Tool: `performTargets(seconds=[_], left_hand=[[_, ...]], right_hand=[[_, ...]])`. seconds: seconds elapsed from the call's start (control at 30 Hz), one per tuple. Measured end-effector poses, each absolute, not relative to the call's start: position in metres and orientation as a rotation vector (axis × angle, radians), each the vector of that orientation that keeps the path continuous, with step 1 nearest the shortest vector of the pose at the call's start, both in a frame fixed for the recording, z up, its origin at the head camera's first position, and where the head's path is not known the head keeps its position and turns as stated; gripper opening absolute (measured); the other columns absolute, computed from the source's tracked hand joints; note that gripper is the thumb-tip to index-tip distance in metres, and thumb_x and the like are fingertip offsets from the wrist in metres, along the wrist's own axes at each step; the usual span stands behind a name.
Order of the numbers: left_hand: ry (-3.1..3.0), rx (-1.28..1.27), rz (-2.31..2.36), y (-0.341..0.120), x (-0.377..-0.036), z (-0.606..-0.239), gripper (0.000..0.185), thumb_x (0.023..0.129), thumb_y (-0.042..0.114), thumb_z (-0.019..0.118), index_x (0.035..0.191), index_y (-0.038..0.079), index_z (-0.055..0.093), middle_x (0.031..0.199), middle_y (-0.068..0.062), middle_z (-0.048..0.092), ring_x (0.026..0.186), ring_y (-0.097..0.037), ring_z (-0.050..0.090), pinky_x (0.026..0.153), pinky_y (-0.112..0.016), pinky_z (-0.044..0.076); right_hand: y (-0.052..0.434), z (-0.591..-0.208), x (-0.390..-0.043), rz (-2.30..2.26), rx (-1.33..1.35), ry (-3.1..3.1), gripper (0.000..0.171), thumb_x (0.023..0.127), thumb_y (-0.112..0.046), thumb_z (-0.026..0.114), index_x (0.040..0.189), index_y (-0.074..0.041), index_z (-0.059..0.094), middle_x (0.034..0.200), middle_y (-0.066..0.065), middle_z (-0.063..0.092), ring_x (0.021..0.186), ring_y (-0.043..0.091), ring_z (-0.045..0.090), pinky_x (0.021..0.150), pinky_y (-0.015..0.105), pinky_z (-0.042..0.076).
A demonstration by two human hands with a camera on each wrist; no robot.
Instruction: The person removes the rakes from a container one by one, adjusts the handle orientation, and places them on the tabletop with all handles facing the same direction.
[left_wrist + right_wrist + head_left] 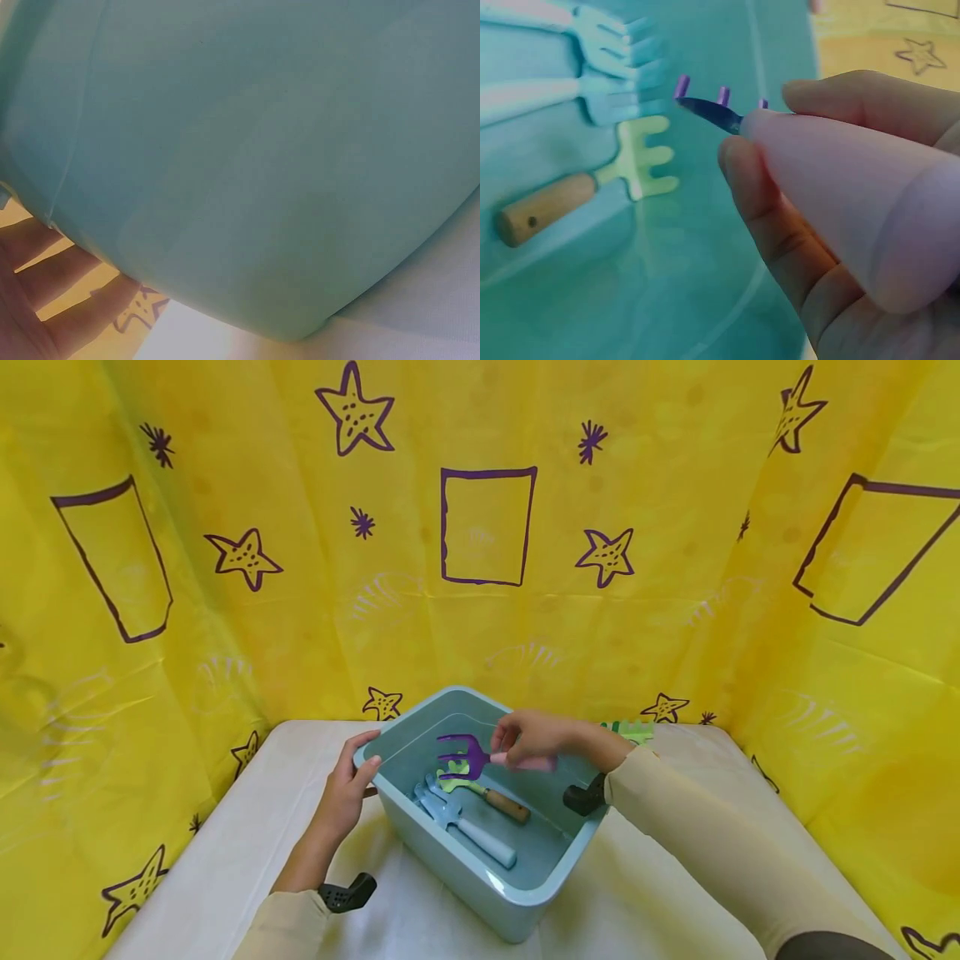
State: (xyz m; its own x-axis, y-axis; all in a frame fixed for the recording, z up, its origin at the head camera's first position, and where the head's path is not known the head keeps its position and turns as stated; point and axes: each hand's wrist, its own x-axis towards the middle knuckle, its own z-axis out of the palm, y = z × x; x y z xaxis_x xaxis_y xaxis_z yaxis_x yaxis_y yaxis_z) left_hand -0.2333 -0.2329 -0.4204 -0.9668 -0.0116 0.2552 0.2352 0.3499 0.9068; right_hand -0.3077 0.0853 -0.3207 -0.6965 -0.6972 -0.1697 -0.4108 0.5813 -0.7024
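The left hand (pixel 347 793) rests with relaxed fingers, thumb hooked forward. The right hand (pixel 529 739) curls its fingers in a grip, arm bent inward.

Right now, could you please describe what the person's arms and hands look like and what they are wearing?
Both arms wear long, plain beige sleeves that end at the wrists. The left hand and the right hand are bare: no gloves, and no rings or watch that I can make out. A small black device sits at each wrist, the left wrist mount and the right wrist mount. No cables or markings show.
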Motion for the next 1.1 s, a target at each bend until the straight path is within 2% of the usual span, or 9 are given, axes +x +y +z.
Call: performTargets(seconds=[0.13, 0.3, 0.53, 0.63, 0.9, 1.1], left_hand=[[-2.396, -0.201, -1.665, -0.233, -0.234, -0.422, 0.05, 0.1, 0.041, 0.048, 0.146, 0.029, 0.031, 0.151, -0.007, 0.036, 0.127, -0.04, 0.046, 0.091, -0.058, 0.047], [-2.4, -0.198, -1.664, -0.233, -0.234, -0.422, 0.049, 0.101, 0.039, 0.047, 0.146, 0.03, 0.031, 0.151, -0.008, 0.036, 0.127, -0.04, 0.046, 0.091, -0.058, 0.047], [-2.396, -0.195, -1.678, -0.233, -0.234, -0.423, 0.047, 0.101, 0.038, 0.048, 0.145, 0.033, 0.031, 0.151, -0.008, 0.036, 0.127, -0.041, 0.045, 0.092, -0.06, 0.045], [-2.398, -0.194, -1.678, -0.232, -0.233, -0.421, 0.048, 0.101, 0.038, 0.048, 0.146, 0.033, 0.03, 0.152, -0.008, 0.035, 0.128, -0.04, 0.045, 0.092, -0.06, 0.046], [-2.41, -0.195, -1.674, -0.222, -0.218, -0.398, 0.049, 0.102, 0.03, 0.046, 0.147, 0.022, 0.03, 0.152, -0.012, 0.035, 0.128, -0.043, 0.044, 0.093, -0.058, 0.045], [-2.418, -0.194, -1.672, -0.219, -0.211, -0.389, 0.048, 0.102, 0.028, 0.046, 0.147, 0.019, 0.03, 0.151, -0.014, 0.035, 0.127, -0.043, 0.044, 0.094, -0.058, 0.045]], right_hand=[[0.095, -0.31, -0.309, -1.021, -0.888, 2.391, 0.022, 0.083, -0.004, 0.069, 0.105, -0.005, 0.065, 0.092, 0.008, 0.064, 0.074, 0.023, 0.061, 0.062, 0.031, 0.055], [0.111, -0.3, -0.312, -1.166, -0.826, 2.41, 0.022, 0.085, -0.006, 0.069, 0.106, -0.004, 0.065, 0.092, 0.011, 0.065, 0.07, 0.031, 0.063, 0.06, 0.033, 0.055], [0.139, -0.29, -0.311, -1.271, -0.787, 2.496, 0.024, 0.086, -0.009, 0.07, 0.109, -0.003, 0.067, 0.096, 0.012, 0.065, 0.078, 0.027, 0.059, 0.066, 0.031, 0.053], [0.152, -0.288, -0.309, -1.324, -0.759, 2.512, 0.025, 0.087, -0.01, 0.07, 0.111, -0.002, 0.066, 0.098, 0.014, 0.064, 0.079, 0.028, 0.061, 0.067, 0.032, 0.054], [0.185, -0.297, -0.307, -1.452, -0.621, 2.555, 0.027, 0.09, -0.014, 0.068, 0.114, -0.003, 0.063, 0.108, 0.018, 0.061, 0.091, 0.037, 0.062, 0.072, 0.037, 0.057], [0.205, -0.308, -0.3, -1.524, -0.528, 2.6, 0.027, 0.092, -0.018, 0.066, 0.113, -0.001, 0.062, 0.113, 0.017, 0.062, 0.097, 0.036, 0.058, 0.08, 0.035, 0.055]])
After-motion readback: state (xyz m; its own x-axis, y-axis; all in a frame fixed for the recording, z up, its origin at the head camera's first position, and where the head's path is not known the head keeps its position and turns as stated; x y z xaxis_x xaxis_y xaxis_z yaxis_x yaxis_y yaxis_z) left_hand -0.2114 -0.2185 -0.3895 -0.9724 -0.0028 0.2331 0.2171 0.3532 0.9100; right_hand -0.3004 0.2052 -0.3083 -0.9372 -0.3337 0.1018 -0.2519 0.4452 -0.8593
